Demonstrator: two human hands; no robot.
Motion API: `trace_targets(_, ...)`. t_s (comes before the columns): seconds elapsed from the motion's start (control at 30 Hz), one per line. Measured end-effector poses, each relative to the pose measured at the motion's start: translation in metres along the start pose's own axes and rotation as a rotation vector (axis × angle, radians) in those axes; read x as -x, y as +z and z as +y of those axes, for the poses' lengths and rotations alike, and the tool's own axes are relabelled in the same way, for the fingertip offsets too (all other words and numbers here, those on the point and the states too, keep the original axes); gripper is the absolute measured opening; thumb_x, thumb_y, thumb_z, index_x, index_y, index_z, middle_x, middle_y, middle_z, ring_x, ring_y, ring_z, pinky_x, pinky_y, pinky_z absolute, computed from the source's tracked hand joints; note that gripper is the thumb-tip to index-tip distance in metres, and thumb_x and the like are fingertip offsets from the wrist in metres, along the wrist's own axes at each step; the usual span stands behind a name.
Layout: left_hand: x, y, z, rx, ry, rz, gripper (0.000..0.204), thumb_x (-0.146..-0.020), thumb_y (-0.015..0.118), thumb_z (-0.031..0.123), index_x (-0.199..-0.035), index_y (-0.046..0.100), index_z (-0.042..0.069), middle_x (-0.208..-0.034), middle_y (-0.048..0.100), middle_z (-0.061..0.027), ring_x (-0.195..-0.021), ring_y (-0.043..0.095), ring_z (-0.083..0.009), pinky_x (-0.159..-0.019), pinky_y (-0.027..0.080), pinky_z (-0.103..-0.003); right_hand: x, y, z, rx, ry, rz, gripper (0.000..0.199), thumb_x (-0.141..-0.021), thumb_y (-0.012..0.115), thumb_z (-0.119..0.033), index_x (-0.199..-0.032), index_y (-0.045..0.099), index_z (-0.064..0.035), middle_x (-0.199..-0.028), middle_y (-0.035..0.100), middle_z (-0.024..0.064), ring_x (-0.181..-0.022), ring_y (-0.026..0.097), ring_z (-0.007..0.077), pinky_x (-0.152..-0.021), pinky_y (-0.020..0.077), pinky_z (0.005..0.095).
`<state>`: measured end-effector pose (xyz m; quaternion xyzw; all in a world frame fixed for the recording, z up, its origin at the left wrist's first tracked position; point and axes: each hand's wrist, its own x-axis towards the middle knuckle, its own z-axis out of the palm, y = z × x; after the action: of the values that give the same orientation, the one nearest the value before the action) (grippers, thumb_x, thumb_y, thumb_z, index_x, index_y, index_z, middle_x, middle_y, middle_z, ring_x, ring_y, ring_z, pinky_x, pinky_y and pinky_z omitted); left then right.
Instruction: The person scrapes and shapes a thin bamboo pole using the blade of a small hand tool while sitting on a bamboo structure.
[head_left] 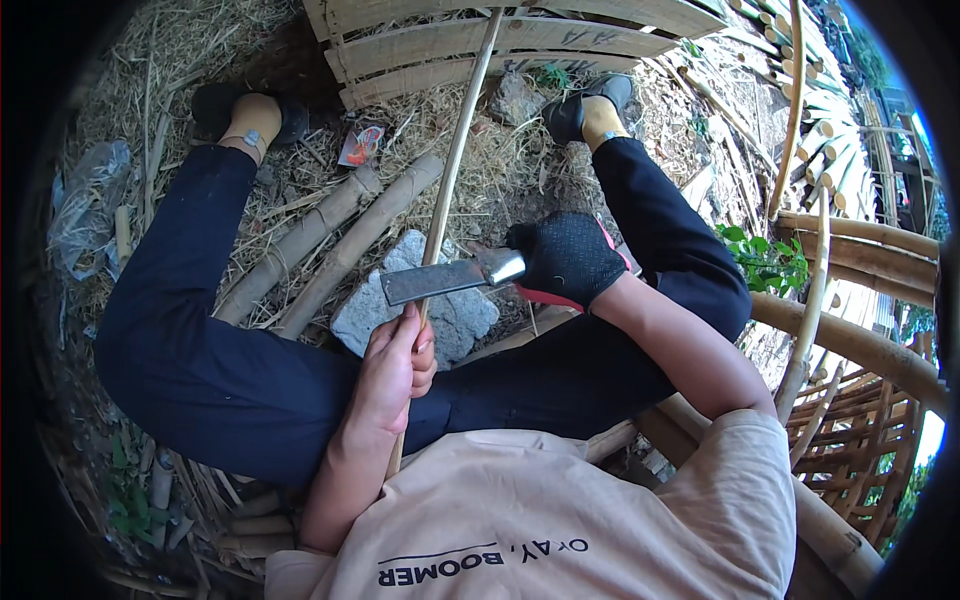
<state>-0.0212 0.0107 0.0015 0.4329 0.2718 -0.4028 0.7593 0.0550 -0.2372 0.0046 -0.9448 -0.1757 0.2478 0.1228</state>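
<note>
Bamboo strip [455, 150] sits gripped in our bare left hand [392, 365]. Our gloved right hand [568, 260] grips the cleaver [440, 279], blade across the strip above a grey stone [455, 315]

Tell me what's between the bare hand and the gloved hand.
In the head view, the knife blade spans from the stick above the left hand to the right hand, over a grey stone.

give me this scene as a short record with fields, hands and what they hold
left hand: bare, gripping a thin bamboo strip
right hand: black glove, holding a cleaver-like knife
knife: blade lies across the strip, just above the left hand
under blade: grey stone
ground: straw, two thick bamboo poles
posture: seated, legs apart
</note>
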Motion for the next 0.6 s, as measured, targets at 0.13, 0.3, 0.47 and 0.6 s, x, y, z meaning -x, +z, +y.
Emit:
trace_targets(0.13,0.001,-0.002,0.002,0.001,0.018,-0.015,0.040,-0.108,0.038,0.040,-0.075,0.039,0.016,-0.055,0.024,0.0086,-0.041,0.017,-0.0013,-0.036,0.011,-0.021,-0.002,-0.010,0.000,0.016,0.038,0.014,0.023,-0.077,0.067,-0.032,-0.092,0.074,-0.0148,-0.078,0.070,0.0155,-0.076,0.070,0.0360,-0.071,0.0559,0.0466)
trace_targets(0.3,0.003,-0.001,0.000,0.005,0.014,-0.034,0.042,-0.108,0.036,0.042,-0.075,0.040,0.016,-0.055,0.026,0.0099,-0.041,0.020,-0.0003,-0.037,0.013,-0.020,-0.011,-0.021,0.038,0.063,0.222,0.147,0.023,-0.077,0.070,-0.030,-0.091,0.074,-0.0118,-0.080,0.070,0.0162,-0.078,0.069,0.0359,-0.074,0.0549,0.0458)
trace_targets(0.47,0.004,-0.001,0.002,0.004,0.025,-0.017,0.042,-0.108,0.037,0.042,-0.076,0.041,0.015,-0.056,0.027,0.0105,-0.042,0.021,0.0007,-0.037,0.013,-0.020,-0.010,-0.017,0.033,0.046,0.214,0.201,0.027,-0.078,0.072,-0.036,-0.092,0.075,-0.0141,-0.075,0.069,0.0156,-0.073,0.069,0.0355,-0.071,0.0550,0.0455)
trace_targets(0.6,0.005,0.003,0.002,-0.048,0.034,0.009,0.039,-0.108,0.038,0.040,-0.078,0.041,0.015,-0.057,0.026,0.0095,-0.043,0.020,0.0003,-0.037,0.014,-0.019,0.008,-0.012,0.003,-0.023,0.090,0.173,0.031,-0.079,0.073,-0.042,-0.096,0.075,-0.0156,-0.073,0.069,0.0150,-0.071,0.069,0.0350,-0.068,0.0549,0.0456)
